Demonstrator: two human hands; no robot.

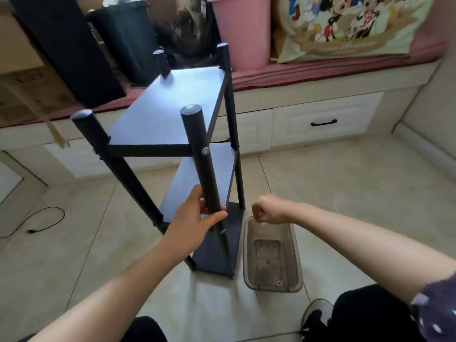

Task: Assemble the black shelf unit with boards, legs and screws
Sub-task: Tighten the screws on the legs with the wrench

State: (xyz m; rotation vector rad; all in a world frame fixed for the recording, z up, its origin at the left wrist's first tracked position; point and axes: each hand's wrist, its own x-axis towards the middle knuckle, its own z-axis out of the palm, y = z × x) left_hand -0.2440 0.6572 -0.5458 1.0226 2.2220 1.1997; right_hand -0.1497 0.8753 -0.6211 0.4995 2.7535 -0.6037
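Hands apart: left hand (pixel 195 218) grips a shelf leg (pixel 202 164), right hand (pixel 267 209) hangs curled above a plastic tray (pixel 293 248).

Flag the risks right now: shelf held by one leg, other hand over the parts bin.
1. Only the left hand grips a front leg of the shelf unit; the tall frame could tip or twist.
2. The right hand seems to pinch something small above the clear bin; it could drop onto the tiles.

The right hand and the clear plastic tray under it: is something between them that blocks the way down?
Nothing visible does. The right hand hovers just above the far rim of the clear tray, which has no lid; the shelf unit stands beside it.
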